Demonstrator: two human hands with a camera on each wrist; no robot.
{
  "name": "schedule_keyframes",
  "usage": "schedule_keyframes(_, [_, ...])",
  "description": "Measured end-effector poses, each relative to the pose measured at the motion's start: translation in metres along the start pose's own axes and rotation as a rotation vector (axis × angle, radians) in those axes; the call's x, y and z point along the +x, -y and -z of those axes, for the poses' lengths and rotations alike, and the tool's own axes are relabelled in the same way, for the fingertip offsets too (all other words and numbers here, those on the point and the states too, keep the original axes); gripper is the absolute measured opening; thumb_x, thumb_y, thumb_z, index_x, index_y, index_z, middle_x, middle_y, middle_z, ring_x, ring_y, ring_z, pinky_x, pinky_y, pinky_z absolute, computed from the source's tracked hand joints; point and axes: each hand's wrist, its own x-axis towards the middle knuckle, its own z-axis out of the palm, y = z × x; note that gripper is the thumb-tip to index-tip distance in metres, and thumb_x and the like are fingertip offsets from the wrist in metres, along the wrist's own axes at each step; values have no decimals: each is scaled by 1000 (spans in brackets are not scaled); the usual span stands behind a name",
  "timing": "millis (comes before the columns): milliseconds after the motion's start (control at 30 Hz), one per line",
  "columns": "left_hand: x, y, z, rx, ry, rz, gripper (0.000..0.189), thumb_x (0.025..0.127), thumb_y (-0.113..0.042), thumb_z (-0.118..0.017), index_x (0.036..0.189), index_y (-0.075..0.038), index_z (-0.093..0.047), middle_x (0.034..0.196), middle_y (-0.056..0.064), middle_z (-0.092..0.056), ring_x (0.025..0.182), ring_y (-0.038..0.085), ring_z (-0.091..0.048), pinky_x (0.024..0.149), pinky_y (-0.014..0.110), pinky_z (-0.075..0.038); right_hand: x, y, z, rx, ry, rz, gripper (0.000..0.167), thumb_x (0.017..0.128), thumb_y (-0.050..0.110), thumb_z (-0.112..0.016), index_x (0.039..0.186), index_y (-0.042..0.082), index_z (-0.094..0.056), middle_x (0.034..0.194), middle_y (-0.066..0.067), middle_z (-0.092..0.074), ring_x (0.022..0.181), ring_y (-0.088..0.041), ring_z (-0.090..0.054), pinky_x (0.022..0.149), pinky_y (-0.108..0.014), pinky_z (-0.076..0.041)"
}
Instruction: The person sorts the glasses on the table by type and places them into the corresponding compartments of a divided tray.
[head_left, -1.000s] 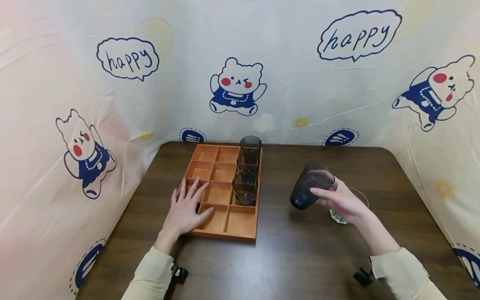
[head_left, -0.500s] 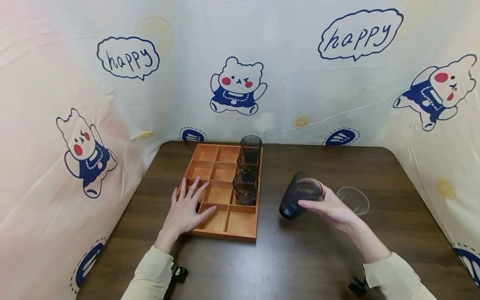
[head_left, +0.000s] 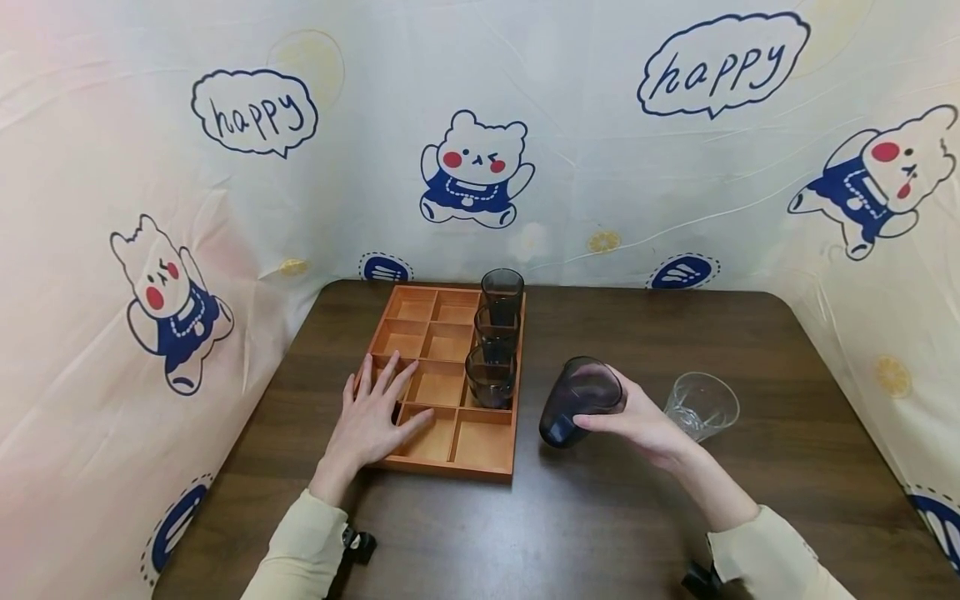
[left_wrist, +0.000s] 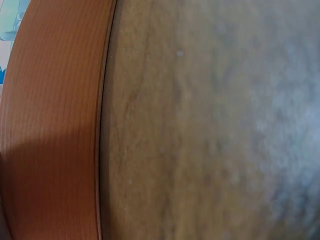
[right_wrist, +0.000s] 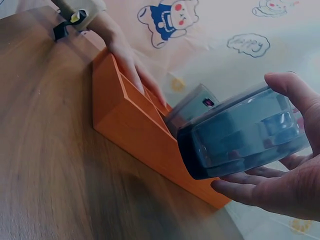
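Note:
My right hand [head_left: 645, 421] grips a dark tinted drinking glass [head_left: 579, 402] near its rim. The glass is tilted, its base toward the left, above the table to the right of a wooden compartment box [head_left: 476, 477]. In the right wrist view the thumb lies on one side of the glass [right_wrist: 240, 135] and the fingers on the other. My left hand [head_left: 371, 421] rests on the left side of the box with fingers spread. Three dark glasses [head_left: 491, 379] stand in the box's right column, one behind another. The left wrist view shows only the box's side wall [left_wrist: 55, 120] and the tabletop.
A clear glass [head_left: 703, 406] stands on the table to the right, behind my right wrist. A printed cloth [head_left: 570, 167] with cartoon bears hangs around the back and sides of the dark wooden table [head_left: 585, 533].
My right hand has carried the dark glass leftward and a little toward me, nearer the box. The clear glass behind it has come into fuller view. My left hand stays put.

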Motion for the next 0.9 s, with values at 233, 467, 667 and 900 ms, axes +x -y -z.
schedule_keyframes(233, [0, 0, 0, -7, -7, 3, 92, 99, -78, -58, 175, -33, -32, 188, 6, -14, 173, 50, 2, 133, 79, -6, 6, -2, -18, 5, 40, 16, 70, 93, 4, -85, 152, -4, -48, 127, 8, -74, 116, -8, -72, 100, -23, -58])
schedule_keyframes(467, [1, 0, -1, -6, -18, 1, 88, 102, -77, -55, 174, -33, -33, 188, 5, -15, 173, 49, 1, 133, 79, -7, 11, 0, -33, 21, 72, 35, 74, 92, 4, -86, 153, -6, -46, 129, 4, -73, 117, -11, -73, 101, -24, -59])
schedule_keyframes(667, [1, 0, -1, -1, -22, 3, 87, 102, -76, -54, 174, -33, -33, 188, 5, -15, 173, 49, 1, 133, 79, -8, 15, 1, -43, 29, 82, 37, 74, 90, 5, -88, 151, -5, -47, 128, 2, -73, 117, -11, -73, 100, -25, -60])
schedule_keyframes(900, [2, 1, -2, 3, -19, 4, 87, 102, -77, -53, 175, -34, -32, 188, 5, -14, 173, 49, 1, 133, 79, -7, 20, 0, -55, 60, 112, 73, 75, 89, 4, -89, 151, -5, -48, 131, 0, -72, 120, -12, -73, 101, -26, -60])
